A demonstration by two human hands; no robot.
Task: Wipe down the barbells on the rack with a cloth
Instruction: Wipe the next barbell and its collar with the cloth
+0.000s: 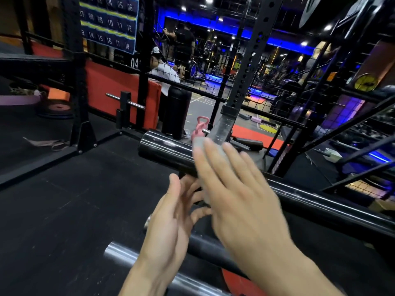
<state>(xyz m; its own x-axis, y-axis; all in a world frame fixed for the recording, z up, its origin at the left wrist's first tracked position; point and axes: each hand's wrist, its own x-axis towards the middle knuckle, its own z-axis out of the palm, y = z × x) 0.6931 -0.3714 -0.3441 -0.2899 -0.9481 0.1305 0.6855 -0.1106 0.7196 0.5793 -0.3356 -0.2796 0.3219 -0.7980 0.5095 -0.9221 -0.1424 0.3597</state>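
A black barbell (164, 151) lies across the rack, its thick sleeve end pointing left and its shaft running down to the right. My right hand (237, 189) is over the sleeve with straight, spread fingers, blurred by motion. A grey cloth (199, 146) shows under its fingertips, against the sleeve. My left hand (171, 221) is just below the sleeve, palm turned right, fingers relaxed and holding nothing. A second barbell (121, 253) with a shiny steel end lies lower, near the bottom of the view.
A black rack upright (248, 60) with holes rises behind the barbell. A pink kettlebell (199, 128) and a black cylinder (176, 110) stand on the floor beyond. Red pads (119, 90) line the left. Wire mesh panels and people are in the background.
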